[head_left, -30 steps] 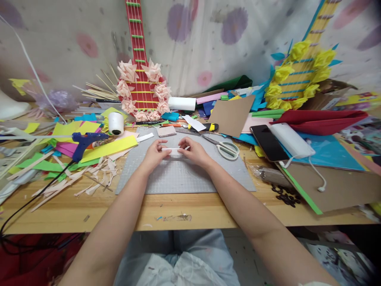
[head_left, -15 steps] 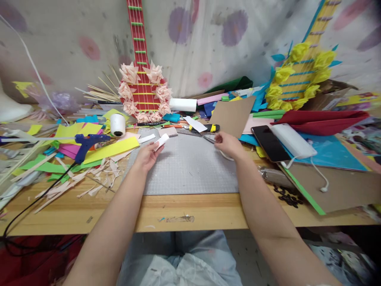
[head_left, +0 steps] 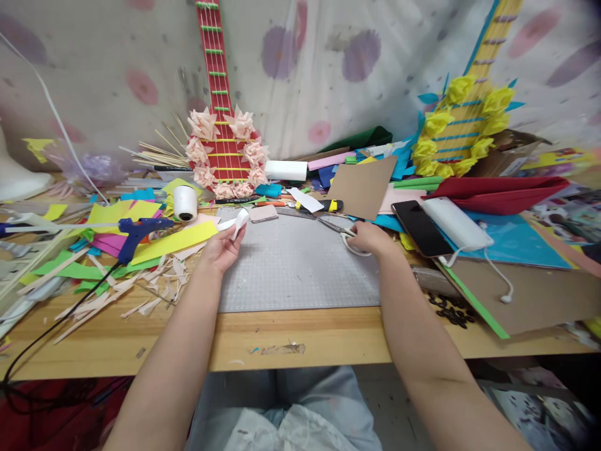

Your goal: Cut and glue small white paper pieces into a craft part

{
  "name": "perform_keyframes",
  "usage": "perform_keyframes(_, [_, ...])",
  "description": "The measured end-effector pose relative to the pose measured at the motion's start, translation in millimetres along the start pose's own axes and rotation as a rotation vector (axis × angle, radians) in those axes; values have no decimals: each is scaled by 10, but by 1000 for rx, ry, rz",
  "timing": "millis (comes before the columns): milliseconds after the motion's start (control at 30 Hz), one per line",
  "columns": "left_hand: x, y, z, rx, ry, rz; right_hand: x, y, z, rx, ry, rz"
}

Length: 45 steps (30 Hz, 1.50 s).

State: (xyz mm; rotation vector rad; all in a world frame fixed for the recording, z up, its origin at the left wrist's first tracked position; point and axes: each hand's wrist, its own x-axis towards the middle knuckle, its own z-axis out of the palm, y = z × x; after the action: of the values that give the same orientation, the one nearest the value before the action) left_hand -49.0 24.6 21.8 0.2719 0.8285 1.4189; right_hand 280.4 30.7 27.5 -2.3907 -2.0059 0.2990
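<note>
Scissors with pale cream plastic handles and steel blades (head_left: 346, 236) lie flat at the far right edge of the grey gridded cutting mat (head_left: 291, 269). Long axis runs across the desk: blade tips point left and slightly away, handles toward the right. Right hand (head_left: 370, 237) rests on the handle loops, fingers curled round them; blades look closed.

Left hand (head_left: 220, 247) sits at the mat's far left corner, thumb and fingers pinched on a short strip of white paper (head_left: 240, 221). Strip stands up from the fingertips, leaning right, top end curled over.

Just left of that hand: a long yellow paper strip (head_left: 173, 240), a blue hot-glue gun (head_left: 136, 230) with black cord trailing toward the near edge, pale paper offcuts (head_left: 141, 288). White thread spool (head_left: 184, 202) stands behind.

Beyond the mat: a small tan card (head_left: 263, 213), a yellow-and-black utility knife (head_left: 328, 205). Right of the scissors: black smartphone (head_left: 417, 227), white power bank (head_left: 457, 222) with cable, brown cardboard sheet (head_left: 526, 288).

Surface is a light wooden desk (head_left: 300, 332), heavily littered with coloured paper. Against the back, a red paper guitar ringed with pink flowers (head_left: 225, 150) and a yellow one with yellow flowers (head_left: 462, 128) lean on a flower-printed fabric backdrop (head_left: 328, 62).
</note>
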Motion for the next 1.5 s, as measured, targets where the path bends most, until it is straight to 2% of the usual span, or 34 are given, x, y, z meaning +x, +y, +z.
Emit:
perform_keyframes(100, [-4, 12, -3, -2, 6, -6, -34, -26, -35, 32, -24, 17])
perform_keyframes(167, [-6, -2, -3, 7, -10, 6, -92, -38, -97, 190, -41, -16])
perform_keyframes(267, [-4, -34, -5, 34, -44, 38, -189, -81, -188, 719, -104, -128])
perform_keyframes(367, [2, -62, -1, 50, -46, 56, -213, -246, -155, 1299, -260, -212])
perform_keyframes(433, [3, -77, 13, 44, -22, 73, -188, -444, -45, 1599, -379, -173])
perform_keyframes(500, [0, -92, 34, 32, 8, 92, -170, -678, 93, 1855, -500, -58])
perform_keyframes(567, [-5, -107, 55, 20, 36, 101, -189, -894, 208, 2013, -570, 41])
perform_keyframes(633, [-7, -122, 72, 10, 62, 91, -249, -1049, 274, 2029, -710, 68])
perform_keyframes(700, [-8, -132, 83, 4, 90, 70, -322, -1128, 303, 2003, -852, 15])
perform_keyframes(867, [-23, -133, 111, 5, 169, 85, -405, -1123, 359, 1895, -1189, -217])
perform_keyframes(1000, [-27, -121, 111, 4, 199, 141, -392, -1099, 402, 1814, -1368, -322])
perform_keyframes(1133, [-14, -122, 95, 9, 176, 113, -385, -1102, 417, 1785, -1434, -355])
perform_keyframes(1333, [-39, -149, 120, 24, 163, 89, -362, -1105, 446, 1790, -1428, -317])
perform_keyframes(1500, [-65, -175, 160, 43, 164, 85, -352, -1111, 457, 1799, -1448, -348])
